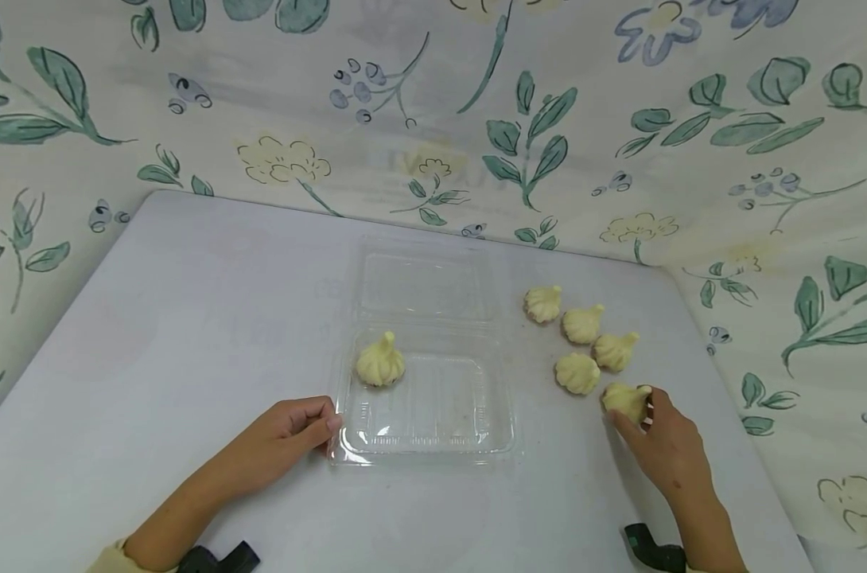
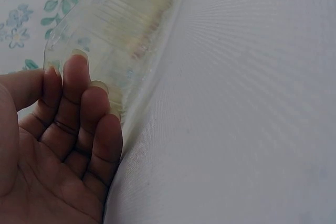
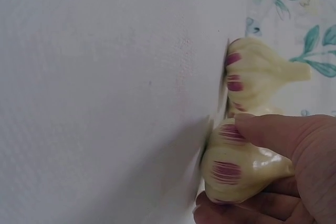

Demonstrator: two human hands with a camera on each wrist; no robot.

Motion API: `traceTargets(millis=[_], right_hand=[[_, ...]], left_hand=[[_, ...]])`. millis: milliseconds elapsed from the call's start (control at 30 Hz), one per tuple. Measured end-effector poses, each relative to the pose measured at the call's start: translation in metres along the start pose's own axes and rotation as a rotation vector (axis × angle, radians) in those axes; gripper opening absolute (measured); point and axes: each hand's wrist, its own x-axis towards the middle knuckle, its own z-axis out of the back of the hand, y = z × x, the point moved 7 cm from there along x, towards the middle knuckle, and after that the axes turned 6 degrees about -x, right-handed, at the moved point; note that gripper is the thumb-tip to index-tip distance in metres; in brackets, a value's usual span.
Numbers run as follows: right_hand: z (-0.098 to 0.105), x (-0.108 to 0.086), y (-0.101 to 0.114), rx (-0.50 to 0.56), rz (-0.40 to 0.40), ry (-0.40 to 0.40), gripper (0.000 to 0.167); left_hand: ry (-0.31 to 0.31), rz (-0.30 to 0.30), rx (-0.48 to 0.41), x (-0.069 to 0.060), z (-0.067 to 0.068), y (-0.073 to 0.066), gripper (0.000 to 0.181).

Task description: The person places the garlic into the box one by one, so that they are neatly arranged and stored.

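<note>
A clear plastic clamshell box (image 1: 433, 398) lies unfolded on the white table, its lid (image 1: 426, 278) toward the back. One garlic bulb (image 1: 380, 362) sits in the left part of its base. My left hand (image 1: 290, 438) pinches the box's near left edge between thumb and fingers; the left wrist view shows the thumb and index finger meeting at the plastic rim (image 2: 52, 43). To the right of the box, my right hand (image 1: 666, 442) grips a garlic bulb (image 3: 231, 166) with purple streaks, thumb on one side and fingers on the other. It appears to touch the table.
Several more garlic bulbs (image 1: 582, 325) lie in a loose group on the table (image 1: 211, 318), just beyond my right hand. A floral cloth (image 1: 419, 119) hangs behind the table's back edge and down its sides. Black wrist mounts (image 1: 651, 549) show near both forearms.
</note>
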Motion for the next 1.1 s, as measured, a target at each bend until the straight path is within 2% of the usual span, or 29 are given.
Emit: traceTargets(millis=[400,833,1100], right_hand=[[-0.0002,0.0004,0.0005,-0.004,-0.002,0.012,0.082],[0.0,-0.0006,0.0017,-0.003,0.011,-0.015,0.079],[-0.0006,-0.002,0.0011,0.013,0.015,-0.04,0.077]], left_hand=[[0.0,0.009,0.006,-0.0005,0.0,0.0003,0.024],[-0.004,0.021,0.018,0.0,0.0006,0.0027,0.026],[0.002,-0.003,0.006,-0.0001,0.0004,0.0003,0.025]])
